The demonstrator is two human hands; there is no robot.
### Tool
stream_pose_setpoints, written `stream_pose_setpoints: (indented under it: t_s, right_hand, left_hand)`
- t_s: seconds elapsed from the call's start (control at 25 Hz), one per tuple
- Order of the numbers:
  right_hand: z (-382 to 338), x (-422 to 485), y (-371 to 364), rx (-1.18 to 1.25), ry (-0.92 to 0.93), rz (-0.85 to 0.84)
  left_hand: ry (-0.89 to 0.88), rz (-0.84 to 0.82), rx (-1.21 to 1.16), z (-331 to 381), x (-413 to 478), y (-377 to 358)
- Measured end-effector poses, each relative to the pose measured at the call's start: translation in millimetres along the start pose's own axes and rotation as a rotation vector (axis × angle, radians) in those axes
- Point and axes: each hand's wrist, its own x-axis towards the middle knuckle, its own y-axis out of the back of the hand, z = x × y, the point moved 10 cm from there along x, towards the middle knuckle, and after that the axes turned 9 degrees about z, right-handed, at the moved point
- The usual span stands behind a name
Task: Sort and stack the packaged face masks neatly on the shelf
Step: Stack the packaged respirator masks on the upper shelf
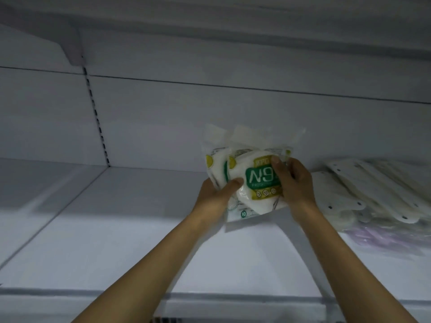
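Observation:
A small bundle of N95 mask packs [254, 180], clear bags with green and yellow labels over white masks, stands tilted on the white shelf [130, 229] near its back wall. My left hand [217, 192] grips the bundle's lower left side, thumb on the front. My right hand [295, 183] holds its right edge, thumb over the label. A second pack [215, 164] peeks out behind the front one on the left.
To the right lies a row of flat white mask packs [373, 194], overlapping, with a pale purple pack [391, 238] beneath them. A slotted upright [96, 117] divides the back wall. An upper shelf [210, 19] hangs overhead.

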Motion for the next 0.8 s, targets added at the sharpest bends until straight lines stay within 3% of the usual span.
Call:
stream_pose_setpoints:
  t_s: [0.24,0.36,0.48,0.6,0.8]
  right_hand:
    - [-53,-89,-75,0.231,-0.158,-0.307]
    - [-71,-148,-123,0.459,-0.277,-0.291]
    - [-92,-244,-213,0.699,-0.459,-0.444]
    - [-125,-353,-320,0.644,-0.474,-0.638]
    - [-167,-496,-461,0.529,-0.499,-0.795]
  left_hand:
    - [-0.067,-0.043,0.08,65,-43,93]
    - [-0.1,0.076,0.028,99,-92,184]
    - [-0.137,0.248,0.055,139,-157,316]
    - [-0.178,0.393,0.142,187,-223,445]
    - [-0.213,0.619,0.2,242,-316,612]
